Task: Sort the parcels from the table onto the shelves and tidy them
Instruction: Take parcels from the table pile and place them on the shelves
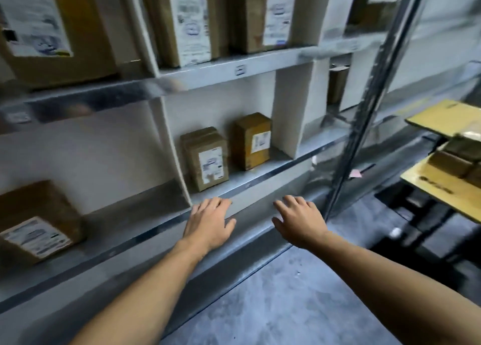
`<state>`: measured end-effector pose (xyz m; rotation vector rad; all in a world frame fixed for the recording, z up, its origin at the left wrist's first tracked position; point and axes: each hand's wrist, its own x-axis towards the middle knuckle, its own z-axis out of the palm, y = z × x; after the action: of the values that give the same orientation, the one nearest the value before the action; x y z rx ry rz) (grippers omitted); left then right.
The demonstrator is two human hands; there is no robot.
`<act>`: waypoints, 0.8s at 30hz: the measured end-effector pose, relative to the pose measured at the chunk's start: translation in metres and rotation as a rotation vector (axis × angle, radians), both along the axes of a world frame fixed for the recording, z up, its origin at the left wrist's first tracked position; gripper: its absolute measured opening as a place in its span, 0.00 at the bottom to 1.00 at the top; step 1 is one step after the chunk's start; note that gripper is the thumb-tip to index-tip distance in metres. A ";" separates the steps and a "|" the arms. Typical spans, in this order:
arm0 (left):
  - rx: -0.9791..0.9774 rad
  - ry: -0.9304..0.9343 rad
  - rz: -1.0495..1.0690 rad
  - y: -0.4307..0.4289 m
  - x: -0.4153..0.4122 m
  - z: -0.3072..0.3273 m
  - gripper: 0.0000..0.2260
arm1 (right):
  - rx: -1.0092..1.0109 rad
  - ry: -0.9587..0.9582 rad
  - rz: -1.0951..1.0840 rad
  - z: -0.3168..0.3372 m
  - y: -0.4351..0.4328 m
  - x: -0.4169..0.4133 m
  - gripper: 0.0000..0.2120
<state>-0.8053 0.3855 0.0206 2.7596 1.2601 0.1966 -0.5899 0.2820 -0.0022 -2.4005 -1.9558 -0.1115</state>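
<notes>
You face grey metal shelves [260, 178] split by white dividers [286, 115]. A dull tan parcel [205, 159] stands left of a warmer ochre parcel [251, 141], each with a white label printed in dark text. On your right the table top [429, 172] is yellow with black lettering, and the floor [273, 305] is mottled blue-grey.

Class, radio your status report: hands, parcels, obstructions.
Left hand grip, right hand grip: open, empty, at grey metal shelf edge. Two brown cardboard parcels upright inside. Nothing blocking.
</notes>
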 end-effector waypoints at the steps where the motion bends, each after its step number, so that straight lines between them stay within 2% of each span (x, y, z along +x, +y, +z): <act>1: 0.003 -0.005 -0.035 -0.007 0.026 0.001 0.22 | 0.015 -0.014 -0.033 0.003 -0.014 0.021 0.21; 8: 0.009 -0.048 -0.280 -0.067 0.198 0.007 0.22 | 0.054 -0.027 -0.297 0.019 -0.120 0.153 0.20; 14: 0.022 -0.078 -0.487 -0.114 0.316 0.014 0.22 | 0.051 0.014 -0.523 0.022 -0.200 0.229 0.24; 24: 0.031 -0.084 -0.740 -0.151 0.477 0.007 0.23 | 0.083 0.062 -0.834 0.023 -0.265 0.334 0.24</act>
<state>-0.3287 0.2342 0.0277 2.9784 0.1641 0.2557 -0.2558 0.0172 0.0210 -2.9226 -0.7907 -0.1327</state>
